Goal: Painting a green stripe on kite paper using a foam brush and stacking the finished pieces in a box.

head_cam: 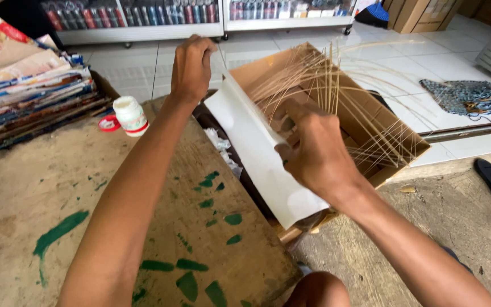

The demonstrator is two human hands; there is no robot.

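A worn wooden board (pixel 58 187), blotched with green paint, fills the near left of the scene. Just beyond its right edge an open cardboard box (pixel 370 122) sits on the floor, holding a loose bundle of thin bamboo sticks (pixel 319 79) that stand and fan out to the right. A white sheet of paper (pixel 257 153) lies slanted across the box's near-left rim, running from far left to near right.

The left hand (pixel 191 65) is closed into a loose fist at the sheet's far corner; whether it actually pinches the paper cannot be told, since the fingers curl away from view. The right hand (pixel 313 148) rests on the sheet's right edge with its fingers bent down into the box among the stick bases; what they grasp, if anything, is hidden.

As a judgement, the work looks early: the sheet is bare and unglued, no stick is laid on it. A small white bottle (pixel 130 115) stands uncapped at the far left of the board, its red cap (pixel 109 123) lying beside it.
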